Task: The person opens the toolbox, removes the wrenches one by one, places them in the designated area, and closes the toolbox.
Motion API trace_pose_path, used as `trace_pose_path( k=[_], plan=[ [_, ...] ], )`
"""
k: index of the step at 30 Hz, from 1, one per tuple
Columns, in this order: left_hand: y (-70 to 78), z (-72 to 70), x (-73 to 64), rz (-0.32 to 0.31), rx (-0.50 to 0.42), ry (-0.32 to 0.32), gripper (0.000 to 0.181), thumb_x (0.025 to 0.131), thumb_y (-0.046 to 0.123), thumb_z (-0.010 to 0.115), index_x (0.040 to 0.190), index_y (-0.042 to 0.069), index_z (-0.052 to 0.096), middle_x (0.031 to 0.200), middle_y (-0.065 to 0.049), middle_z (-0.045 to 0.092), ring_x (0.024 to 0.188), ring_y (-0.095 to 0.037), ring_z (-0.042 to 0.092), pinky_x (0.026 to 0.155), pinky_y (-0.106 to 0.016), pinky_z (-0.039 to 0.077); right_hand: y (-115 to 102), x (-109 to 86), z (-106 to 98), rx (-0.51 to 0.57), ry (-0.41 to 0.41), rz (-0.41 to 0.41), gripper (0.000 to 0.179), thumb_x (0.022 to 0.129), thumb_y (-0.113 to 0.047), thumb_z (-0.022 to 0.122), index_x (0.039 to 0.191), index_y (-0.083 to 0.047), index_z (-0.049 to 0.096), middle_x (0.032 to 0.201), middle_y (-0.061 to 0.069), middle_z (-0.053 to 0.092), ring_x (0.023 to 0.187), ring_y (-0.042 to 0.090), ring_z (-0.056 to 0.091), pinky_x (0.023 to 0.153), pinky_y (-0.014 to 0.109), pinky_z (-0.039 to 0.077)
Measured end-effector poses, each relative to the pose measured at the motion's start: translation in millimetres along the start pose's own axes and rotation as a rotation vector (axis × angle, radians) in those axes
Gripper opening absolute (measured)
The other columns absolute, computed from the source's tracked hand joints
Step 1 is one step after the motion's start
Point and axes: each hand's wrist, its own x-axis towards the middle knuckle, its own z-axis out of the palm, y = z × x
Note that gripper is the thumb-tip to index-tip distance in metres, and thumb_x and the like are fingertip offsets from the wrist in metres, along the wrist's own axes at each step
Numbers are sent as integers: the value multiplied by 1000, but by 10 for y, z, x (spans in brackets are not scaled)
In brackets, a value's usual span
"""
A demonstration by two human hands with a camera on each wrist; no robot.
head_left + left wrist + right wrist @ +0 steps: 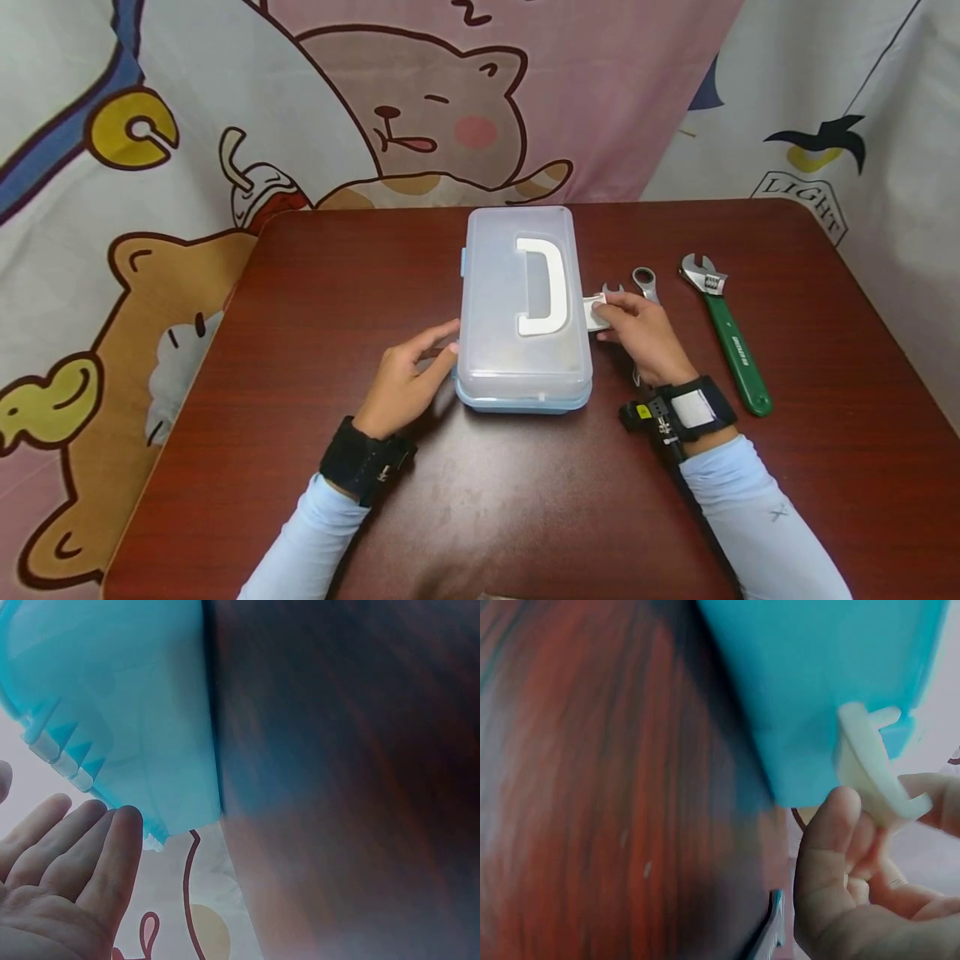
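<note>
A toolbox point(487, 317) with a cloudy translucent lid and light blue base sits upright on the table, lid down. Its white carry handle point(555, 287) lies flat on top. From the right side a white latch point(595, 312) sticks outward, swung away from the blue wall point(810, 690). My right hand point(647, 337) pinches this latch between thumb and fingers. On the opposite side, my left hand point(408, 379) has its fingers extended, fingertips right at the box's left edge. Hinge parts point(64, 757) show near those fingers in the left wrist view.
An adjustable wrench point(738, 354) with a green handle lies to the right of my right hand. Beside that hand, a ring-ended wrench point(645, 282) and an open-ended wrench head point(612, 289) are partly covered. A printed curtain point(600, 100) hangs behind the brown table point(337, 275).
</note>
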Motion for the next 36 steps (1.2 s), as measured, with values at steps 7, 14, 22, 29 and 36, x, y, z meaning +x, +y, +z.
trace_pose_path(
  k=[7, 14, 22, 29, 36],
  plan=[
    [-13, 5, -1, 6, 2, 0, 41, 106, 22, 61, 144, 8, 61, 136, -5, 67, 117, -16, 67, 100, -38, 54, -33, 1, 83, 70, -90, 10, 58, 108, -32, 56, 151, 4, 42, 142, 23, 49, 102, 14, 67, 85, 28, 59],
    [-25, 10, -7, 7, 1, -4, 41, 106, 23, 61, 144, 8, 60, 135, -6, 68, 118, -16, 67, 101, -41, 54, -48, -19, 98, 5, -63, -30, 58, 108, -36, 56, 151, 1, 46, 143, 20, 52, 114, 25, 65, 86, 29, 59],
    [-24, 15, -17, 4, 3, -3, 40, 106, 24, 61, 144, 11, 61, 132, -4, 70, 115, -16, 68, 100, -42, 54, -62, -40, 110, -14, -40, -61, 56, 108, -34, 56, 150, 2, 48, 144, 20, 52, 116, 31, 64, 88, 34, 59],
    [-18, 10, -14, 12, -3, -5, 40, 106, 24, 61, 144, 11, 61, 133, -4, 69, 116, -18, 68, 100, -43, 54, -74, -66, 114, -30, -11, -81, 57, 107, -34, 57, 150, 2, 48, 147, 21, 51, 113, 30, 66, 87, 35, 60],
    [-13, -3, -12, 1, 0, -15, 41, 107, 23, 60, 145, 9, 60, 139, -5, 66, 120, -18, 66, 101, -42, 54, -107, -112, 104, -51, 11, -73, 61, 106, -39, 59, 151, 0, 48, 139, 21, 57, 104, 24, 69, 89, 39, 59]
  ],
)
